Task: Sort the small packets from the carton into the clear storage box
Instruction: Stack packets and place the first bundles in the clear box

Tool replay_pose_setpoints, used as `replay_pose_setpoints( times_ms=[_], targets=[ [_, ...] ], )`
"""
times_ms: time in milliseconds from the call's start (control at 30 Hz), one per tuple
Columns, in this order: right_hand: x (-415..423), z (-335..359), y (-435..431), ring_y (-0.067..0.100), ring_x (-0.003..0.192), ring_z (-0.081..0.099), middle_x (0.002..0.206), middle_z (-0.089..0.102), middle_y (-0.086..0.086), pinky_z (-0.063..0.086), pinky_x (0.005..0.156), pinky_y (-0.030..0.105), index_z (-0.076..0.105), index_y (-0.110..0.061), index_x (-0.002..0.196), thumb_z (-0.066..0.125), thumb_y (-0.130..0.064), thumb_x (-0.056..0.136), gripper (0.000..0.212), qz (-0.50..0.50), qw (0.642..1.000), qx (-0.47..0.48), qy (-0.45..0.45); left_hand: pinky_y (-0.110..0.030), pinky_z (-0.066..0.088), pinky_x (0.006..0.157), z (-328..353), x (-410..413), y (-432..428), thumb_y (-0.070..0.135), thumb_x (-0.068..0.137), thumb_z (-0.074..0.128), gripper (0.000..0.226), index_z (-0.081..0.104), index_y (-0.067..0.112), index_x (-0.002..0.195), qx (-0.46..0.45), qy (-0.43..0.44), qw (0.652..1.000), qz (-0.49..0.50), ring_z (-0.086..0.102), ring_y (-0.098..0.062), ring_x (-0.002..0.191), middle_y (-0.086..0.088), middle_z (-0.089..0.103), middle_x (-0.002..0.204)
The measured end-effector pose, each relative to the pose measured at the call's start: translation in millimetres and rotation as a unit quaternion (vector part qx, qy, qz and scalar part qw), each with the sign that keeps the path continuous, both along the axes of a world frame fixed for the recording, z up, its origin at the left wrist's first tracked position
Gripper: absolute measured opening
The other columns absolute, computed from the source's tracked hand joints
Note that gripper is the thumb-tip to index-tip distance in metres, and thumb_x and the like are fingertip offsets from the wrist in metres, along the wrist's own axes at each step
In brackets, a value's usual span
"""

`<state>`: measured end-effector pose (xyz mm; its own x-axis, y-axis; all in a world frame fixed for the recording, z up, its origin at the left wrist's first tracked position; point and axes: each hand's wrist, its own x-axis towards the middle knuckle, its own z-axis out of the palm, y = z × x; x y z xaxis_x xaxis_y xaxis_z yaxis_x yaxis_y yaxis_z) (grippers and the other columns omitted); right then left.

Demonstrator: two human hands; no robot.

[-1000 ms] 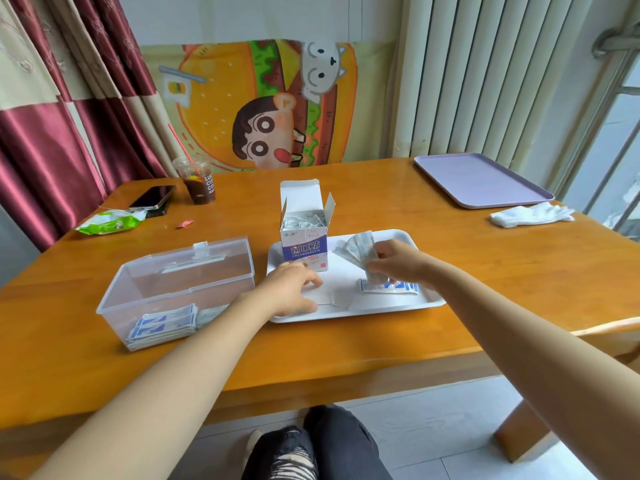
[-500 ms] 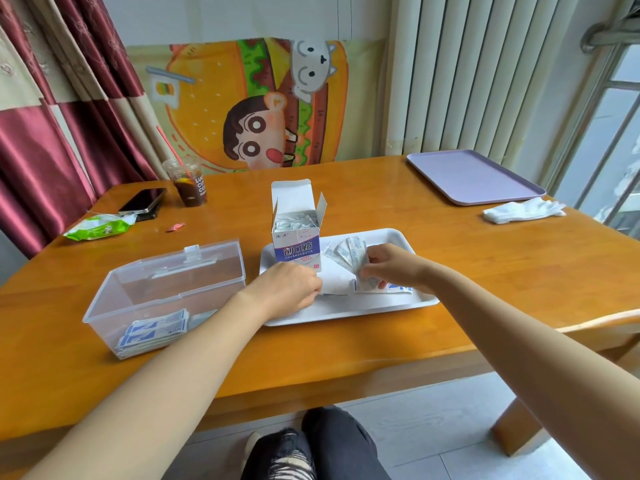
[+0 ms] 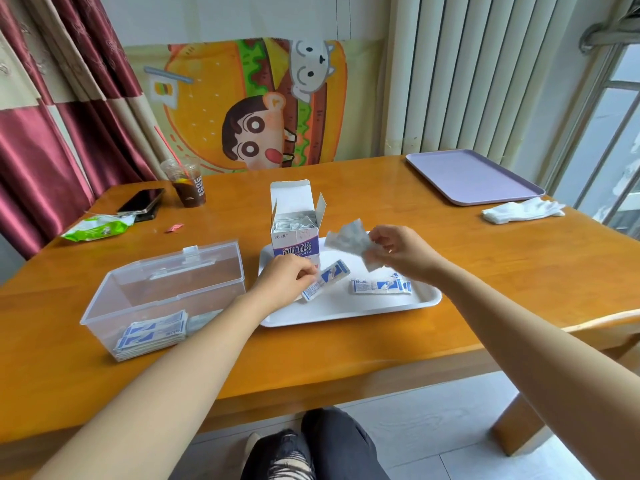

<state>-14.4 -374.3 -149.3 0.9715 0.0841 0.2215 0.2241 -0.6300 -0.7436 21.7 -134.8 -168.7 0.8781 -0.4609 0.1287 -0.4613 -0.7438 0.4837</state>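
Observation:
An open white-and-blue carton [image 3: 295, 226] stands upright on the white tray [image 3: 346, 311], with several packets inside it. My left hand [image 3: 285, 279] pinches one blue-and-white packet [image 3: 327, 278] just above the tray, in front of the carton. Raised over the tray's right half, my right hand [image 3: 401, 252] grips a fanned bunch of packets [image 3: 349, 237]. More packets [image 3: 381, 285] lie flat on the tray below that hand. The clear storage box [image 3: 162, 292] sits left of the tray, lid open, with a stack of packets [image 3: 152, 332] in its near end.
A lilac tray [image 3: 472, 176] and white gloves [image 3: 523, 210] lie at the table's far right. At the far left are an iced drink cup [image 3: 187, 183], a phone [image 3: 141, 200], a green wrapper [image 3: 95, 229] and a small red scrap [image 3: 173, 228].
My left hand has picked one packet off the tray and lifted it. My right hand has risen from the tray with its bunch of packets.

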Motion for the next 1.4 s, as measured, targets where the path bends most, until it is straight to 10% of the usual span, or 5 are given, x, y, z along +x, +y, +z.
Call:
replay_pose_setpoints(
  times_ms=[233, 767, 1067, 1300, 1400],
  targets=[
    [-14.2, 9.7, -7.3, 0.015, 0.07, 0.061, 0.083, 0.069, 0.01, 0.05, 0.061, 0.024, 0.066, -0.003, 0.091, 0.065, -0.011, 0.088, 0.009, 0.064, 0.983, 0.073, 0.155, -0.034, 0.05, 0.071, 10.0, -1.5, -32.9, 0.022, 0.084, 0.073, 0.011, 0.071, 0.014, 0.091, -0.045, 0.042, 0.998, 0.004, 0.065, -0.018, 0.082, -0.001, 0.071, 0.089],
    [-25.4, 11.0, -44.4, 0.011, 0.057, 0.061, 0.083, 0.069, 0.012, 0.049, 0.055, 0.023, 0.063, 0.001, 0.095, 0.066, -0.007, 0.082, 0.015, -0.092, 0.989, 0.063, 0.099, -0.037, 0.054, 0.082, 3.2, 1.2, -97.1, 0.011, 0.085, 0.068, 0.021, 0.062, 0.012, 0.105, -0.13, 0.146, 0.979, -0.062, 0.065, -0.022, 0.09, -0.006, 0.067, 0.095],
    [-19.6, 10.4, -33.6, 0.015, 0.059, 0.058, 0.077, 0.068, 0.01, 0.042, 0.052, 0.021, 0.058, 0.01, 0.102, 0.063, -0.002, 0.086, 0.021, -0.026, 0.984, 0.117, 0.132, -0.029, 0.046, 0.082, 23.8, 3.3, -49.0, 0.008, 0.089, 0.056, 0.02, 0.07, 0.017, 0.1, 0.084, -0.061, 0.995, 0.01, 0.06, -0.019, 0.092, -0.002, 0.068, 0.103],
    [-7.6, 10.7, 23.6, 0.007, 0.054, 0.058, 0.076, 0.068, 0.009, 0.041, 0.051, 0.02, 0.06, 0.006, 0.097, 0.063, -0.003, 0.087, 0.014, 0.038, 0.986, 0.09, 0.134, -0.027, 0.039, 0.065, 20.4, -18.0, -1.7, 0.04, 0.076, 0.071, 0.036, 0.064, 0.011, 0.095, 0.239, 0.008, 0.967, 0.091, 0.05, -0.023, 0.087, -0.005, 0.058, 0.087],
    [-8.7, 11.5, 28.4, 0.005, 0.053, 0.058, 0.074, 0.068, 0.007, 0.041, 0.051, 0.02, 0.061, 0.003, 0.094, 0.063, -0.003, 0.086, 0.009, 0.037, 0.987, 0.087, 0.134, -0.029, 0.043, 0.078, 9.3, -14.4, 1.3, 0.029, 0.08, 0.068, 0.036, 0.064, 0.011, 0.111, 0.214, -0.019, 0.974, 0.068, 0.053, -0.024, 0.099, -0.007, 0.06, 0.109]
  ],
)
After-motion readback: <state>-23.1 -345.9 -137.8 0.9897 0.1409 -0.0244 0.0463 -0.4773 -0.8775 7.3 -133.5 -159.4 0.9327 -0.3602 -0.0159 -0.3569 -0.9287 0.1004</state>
